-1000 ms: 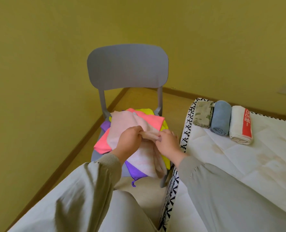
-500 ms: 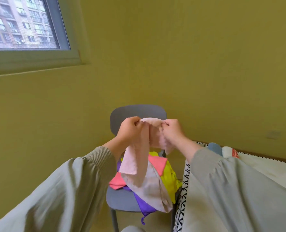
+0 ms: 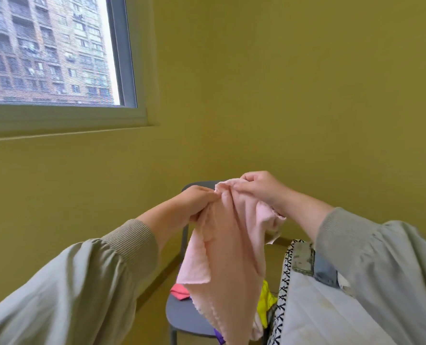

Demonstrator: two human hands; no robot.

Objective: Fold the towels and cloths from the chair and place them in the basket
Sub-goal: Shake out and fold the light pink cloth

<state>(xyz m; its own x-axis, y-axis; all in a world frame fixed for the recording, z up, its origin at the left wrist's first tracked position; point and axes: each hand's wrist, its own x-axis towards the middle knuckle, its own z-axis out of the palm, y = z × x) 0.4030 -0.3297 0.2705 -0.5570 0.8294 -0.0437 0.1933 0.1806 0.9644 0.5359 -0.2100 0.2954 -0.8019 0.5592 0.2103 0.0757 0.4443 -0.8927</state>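
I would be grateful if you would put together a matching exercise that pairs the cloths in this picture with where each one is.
Things:
1. pale pink towel
2. coral cloth
3. yellow cloth
4. camouflage cloth

Places:
A. on the white quilted surface, by its patterned border
B. in the air, pinched at its top by the left hand and right hand
C. on the chair seat, at its left side
D. at the seat's right side, against the patterned border

Pairs: 1-B, 2-C, 3-D, 4-A.

pale pink cloth [image 3: 228,247], hanging, bunched at top
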